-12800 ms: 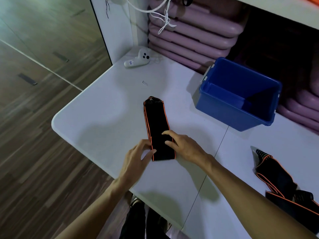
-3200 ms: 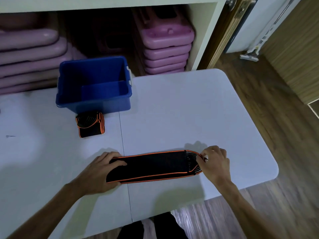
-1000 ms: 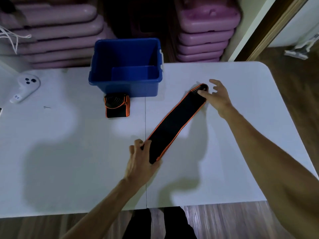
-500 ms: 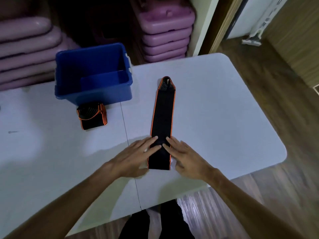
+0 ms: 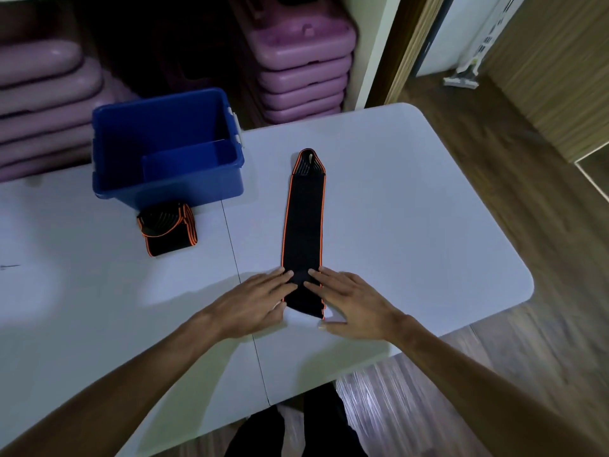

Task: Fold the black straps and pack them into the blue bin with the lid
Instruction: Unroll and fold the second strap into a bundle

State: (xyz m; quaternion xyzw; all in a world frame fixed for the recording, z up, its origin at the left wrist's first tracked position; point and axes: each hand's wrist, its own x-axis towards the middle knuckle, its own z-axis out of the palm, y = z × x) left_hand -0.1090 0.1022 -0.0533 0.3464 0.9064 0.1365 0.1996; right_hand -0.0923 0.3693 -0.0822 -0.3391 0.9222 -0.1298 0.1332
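Since half a second ago little has changed: the long black strap (image 5: 304,225) with orange edging still lies flat, stretched straight away from the hands, and both hands have stayed at its near end, with that end now bunched up a little between them. The left hand (image 5: 250,305) lies flat with fingers extended, fingertips pressing on the strap's left edge; the right hand (image 5: 352,303) is likewise spread flat, fingertips on the right edge, neither one closed around it. Two straps can be counted: this one under the fingers, and one folded strap (image 5: 167,228) lying beyond the left hand, further to the left, touching or just beside the near wall of the blue bin (image 5: 184,192). One bin is visible, open-topped, ahead and left of both hands on the white table (image 5: 412,232). Two stacks of purple plastic cases (image 5: 298,64) sit on shelving beyond the table.
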